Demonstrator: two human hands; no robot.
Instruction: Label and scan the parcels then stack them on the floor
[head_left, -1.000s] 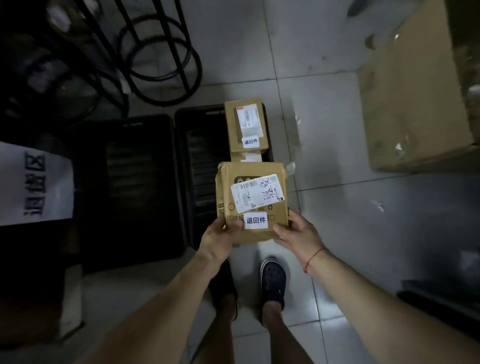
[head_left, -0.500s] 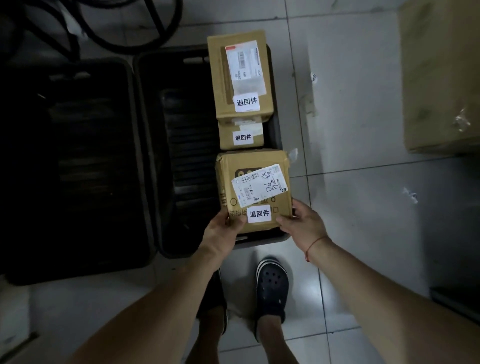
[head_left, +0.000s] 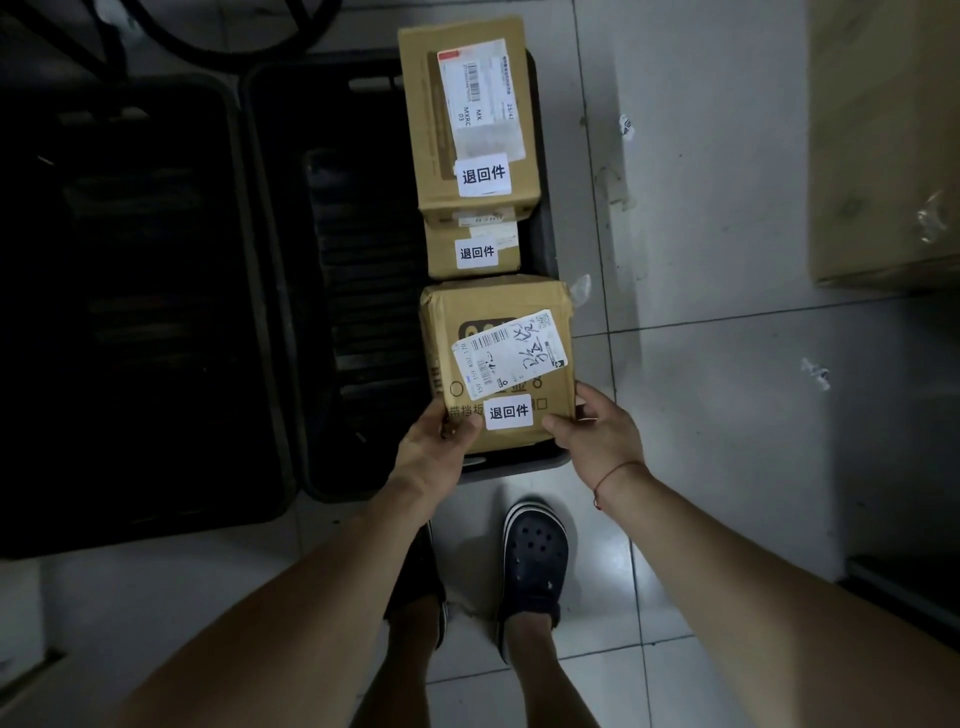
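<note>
Cardboard parcel (head_left: 498, 364), centre frame at the near end of the black crate (head_left: 519, 465), is gripped at its lower corners by left hand (head_left: 436, 447) and right hand (head_left: 597, 436); best lowered level, label up, snug against the smaller parcel (head_left: 472, 254) above it

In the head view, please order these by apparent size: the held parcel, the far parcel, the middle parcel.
Largest, alike, nearness makes it unsure: held parcel, far parcel.
Smallest: middle parcel, partly hidden.
</note>
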